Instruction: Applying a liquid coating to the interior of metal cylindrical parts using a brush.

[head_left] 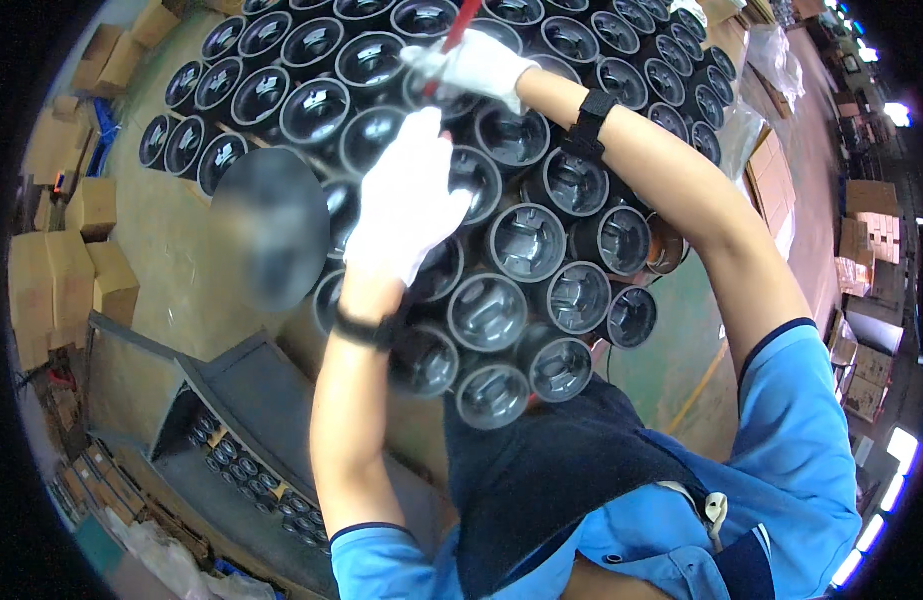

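Note:
Many black open-topped round cylinders (527,243) with pale rims stand packed close together before me. Both my hands wear white gloves and dark wrist straps. My right hand (471,70) is closed around a thin red rod (455,35), whose lower end points down among the cylinders; what that end touches is unclear. Nearer to me, my left hand (406,200) reaches over the cylinders with its fingers stretched out and thumb apart. Nothing shows in it, though its fingertips are close to the rod's lower end and slightly blurred. Cylinders directly under both hands are partly hidden.
A blurred grey oval (271,230) covers part of the left side. Cardboard boxes (51,290) are stacked at far left, others (871,230) at far right. Below left, a grey metal frame (251,400) has smaller-looking cylinders (246,470) on a lower level. Clear plastic wrap (776,60) lies upper right.

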A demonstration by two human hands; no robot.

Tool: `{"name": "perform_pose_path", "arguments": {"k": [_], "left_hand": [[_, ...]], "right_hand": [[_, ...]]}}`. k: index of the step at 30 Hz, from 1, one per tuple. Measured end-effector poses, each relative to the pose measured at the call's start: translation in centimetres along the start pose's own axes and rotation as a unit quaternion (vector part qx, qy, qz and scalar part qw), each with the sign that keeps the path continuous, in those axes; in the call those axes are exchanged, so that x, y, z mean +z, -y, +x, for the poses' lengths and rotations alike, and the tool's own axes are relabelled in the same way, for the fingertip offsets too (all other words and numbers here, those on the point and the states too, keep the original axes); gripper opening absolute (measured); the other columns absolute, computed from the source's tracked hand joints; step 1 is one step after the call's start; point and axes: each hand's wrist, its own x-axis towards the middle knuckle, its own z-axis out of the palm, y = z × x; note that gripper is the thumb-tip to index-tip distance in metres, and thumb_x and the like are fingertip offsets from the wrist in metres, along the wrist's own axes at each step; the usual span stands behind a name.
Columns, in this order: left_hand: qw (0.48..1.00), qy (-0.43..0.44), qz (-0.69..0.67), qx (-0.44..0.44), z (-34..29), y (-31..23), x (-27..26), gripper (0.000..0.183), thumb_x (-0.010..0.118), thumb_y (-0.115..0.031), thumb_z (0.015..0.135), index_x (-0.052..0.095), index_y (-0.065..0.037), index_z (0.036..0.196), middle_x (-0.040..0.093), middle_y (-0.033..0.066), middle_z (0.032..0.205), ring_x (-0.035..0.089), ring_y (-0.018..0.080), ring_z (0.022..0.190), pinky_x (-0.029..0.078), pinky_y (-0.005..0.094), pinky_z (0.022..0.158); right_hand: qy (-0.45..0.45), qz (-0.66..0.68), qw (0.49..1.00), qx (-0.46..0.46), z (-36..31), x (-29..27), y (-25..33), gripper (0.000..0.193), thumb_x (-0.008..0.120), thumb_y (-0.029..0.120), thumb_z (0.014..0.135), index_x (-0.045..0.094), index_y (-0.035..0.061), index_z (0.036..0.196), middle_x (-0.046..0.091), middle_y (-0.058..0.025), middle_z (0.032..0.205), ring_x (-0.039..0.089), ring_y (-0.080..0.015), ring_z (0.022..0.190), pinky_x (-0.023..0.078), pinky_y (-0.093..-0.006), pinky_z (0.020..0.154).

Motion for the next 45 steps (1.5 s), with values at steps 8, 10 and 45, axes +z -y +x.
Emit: {"name": "perform_pose_path", "arguments": {"k": [8,10,45], "left_hand": [[1.0,0.007,-0.008,0.01,0.1,0.3,0.1,0.064,0.075,-0.026,0.074,0.058,0.001,0.129,0.047,0.0227,0.146,0.047,0.0353,0.135,0.042,0.0401,0.11],[1.0,0.005,-0.006,0.027,0.3,0.4,0.2,0.064,0.074,-0.026,0.074,0.057,0.0,0.131,0.046,0.0232,0.147,0.046,0.0359,0.136,0.042,0.0401,0.11],[0.986,0.004,-0.123,-0.109,-8.5,-28.1,-0.1,0.031,0.068,-0.004,0.086,0.07,-0.003,0.117,0.071,0.0165,0.116,0.072,0.0256,0.098,0.056,0.0314,0.086]], "right_hand": [[-0.071,-0.066,0.988,-0.121,-0.3,1.5,-1.3,0.055,0.053,0.06,0.095,0.072,0.0096,0.082,0.071,-0.0136,0.077,0.07,-0.0321,0.082,0.053,-0.0412,0.077],[-0.04,-0.135,0.984,-0.112,-1.6,-0.2,-0.5,0.045,0.057,0.052,0.095,0.075,0.0112,0.094,0.072,-0.0144,0.085,0.068,-0.0332,0.082,0.052,-0.0402,0.077],[-0.171,0.015,0.984,0.045,-36.9,-13.3,-19.4,0.039,0.06,0.04,0.098,0.072,0.0042,0.088,0.07,-0.0078,0.077,0.063,-0.0182,0.07,0.05,-0.0306,0.07]]}}
